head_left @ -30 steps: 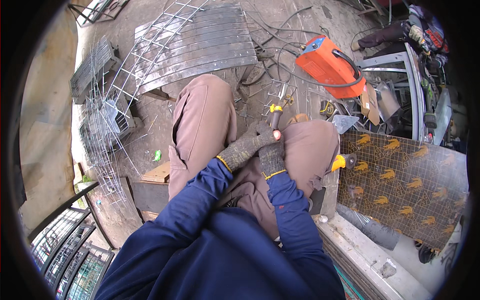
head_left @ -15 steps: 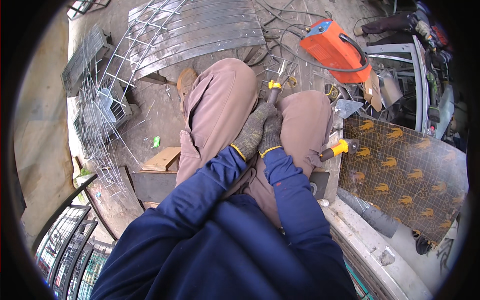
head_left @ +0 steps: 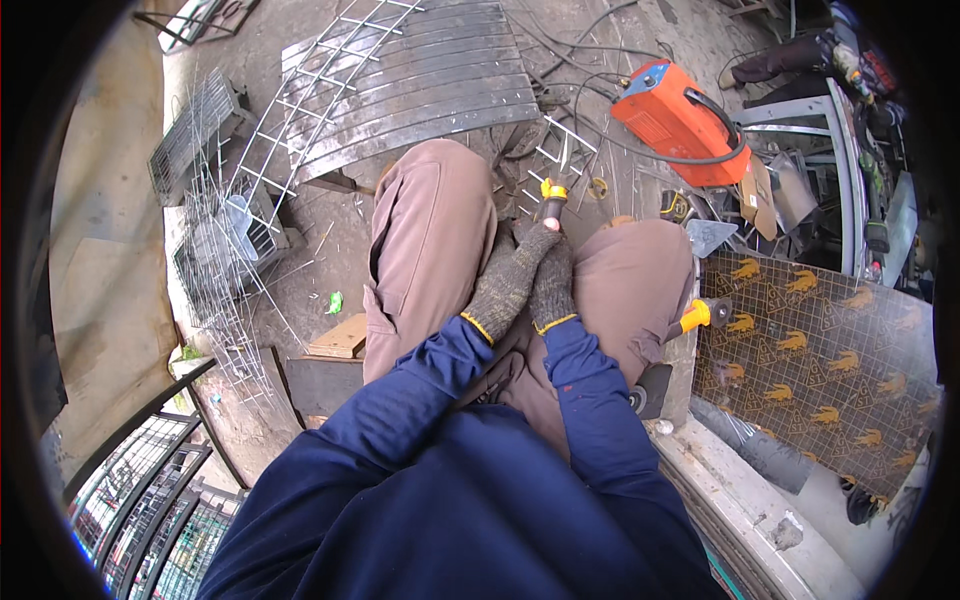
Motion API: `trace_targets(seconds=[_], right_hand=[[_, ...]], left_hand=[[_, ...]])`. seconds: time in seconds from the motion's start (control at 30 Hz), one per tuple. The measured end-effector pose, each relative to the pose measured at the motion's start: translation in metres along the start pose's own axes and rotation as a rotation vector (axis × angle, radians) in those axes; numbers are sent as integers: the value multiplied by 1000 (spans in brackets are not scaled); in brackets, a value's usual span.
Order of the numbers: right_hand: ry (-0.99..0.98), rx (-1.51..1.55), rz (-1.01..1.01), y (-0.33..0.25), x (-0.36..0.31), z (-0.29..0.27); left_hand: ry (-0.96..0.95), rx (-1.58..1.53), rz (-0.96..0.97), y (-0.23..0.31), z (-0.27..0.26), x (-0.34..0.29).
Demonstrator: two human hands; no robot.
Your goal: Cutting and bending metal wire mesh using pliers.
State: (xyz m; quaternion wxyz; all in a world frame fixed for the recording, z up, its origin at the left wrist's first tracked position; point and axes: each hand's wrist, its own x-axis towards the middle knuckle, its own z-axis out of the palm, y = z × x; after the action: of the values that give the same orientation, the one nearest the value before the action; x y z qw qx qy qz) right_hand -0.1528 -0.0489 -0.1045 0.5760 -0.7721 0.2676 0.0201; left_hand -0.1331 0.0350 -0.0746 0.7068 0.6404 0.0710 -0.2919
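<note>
Between my knees I hold an angle grinder with a dark body and yellow head, pointing away from me. My left hand, in a grey knit glove with a yellow cuff, is closed around its body; a bare fingertip shows at the top of the grip. My right hand, gloved alike, is closed against it from the right, and its fingers are mostly hidden. A white metal grid piece lies on the floor just beyond the grinder head. By my right thigh rests a second yellow-headed grinder.
A slatted metal panel and a rod lattice lie ahead. An orange welding machine with cables stands ahead right. A patterned board is at right, thin rods at left. Another person is far right.
The view has shifted, and my knees stand wider apart. My hands have turned slightly on the grinder, baring a fingertip and showing more of the white grid piece beyond.
</note>
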Motion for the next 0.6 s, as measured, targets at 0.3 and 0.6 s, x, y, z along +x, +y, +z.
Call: trace_targets(seconds=[0.3, 0.6], right_hand=[[-66, 428, 222, -71, -41, -33], [-210, 486, 211, -53, -54, -64]], left_hand=[[105, 370, 702, 100, -14, 22], [-207, 482, 433, 133, -28, 70]])
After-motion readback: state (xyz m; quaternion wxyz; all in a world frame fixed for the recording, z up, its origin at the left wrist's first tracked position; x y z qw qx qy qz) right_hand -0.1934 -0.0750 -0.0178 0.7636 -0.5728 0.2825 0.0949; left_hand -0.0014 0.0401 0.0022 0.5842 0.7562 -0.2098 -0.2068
